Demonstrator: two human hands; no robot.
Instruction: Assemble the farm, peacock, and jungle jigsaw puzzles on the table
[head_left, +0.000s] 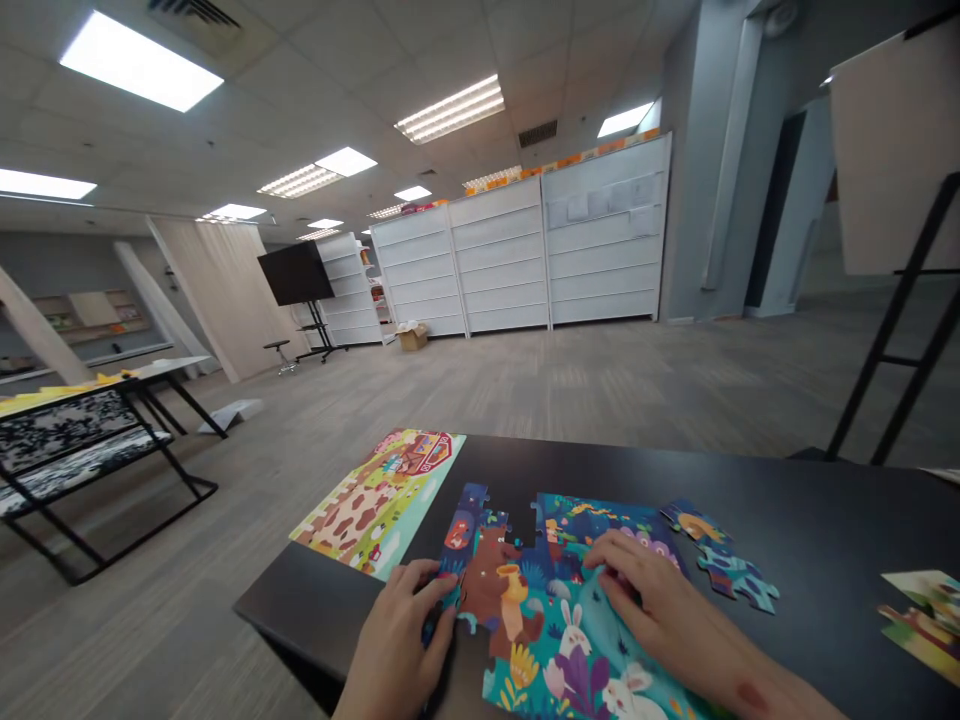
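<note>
Your left hand is seemingly gripping the light, bendy puzzle's left edge; your right hand is pressing flat atop.

The right hand lies over the middle of the jigsaw, hiding the picture beneath. The left hand covers its left edge, grip unclear. Below both hands the frame cuts off wrists and jigsaw. Far right of the right hand, a printed sheet runs out of view.
</note>
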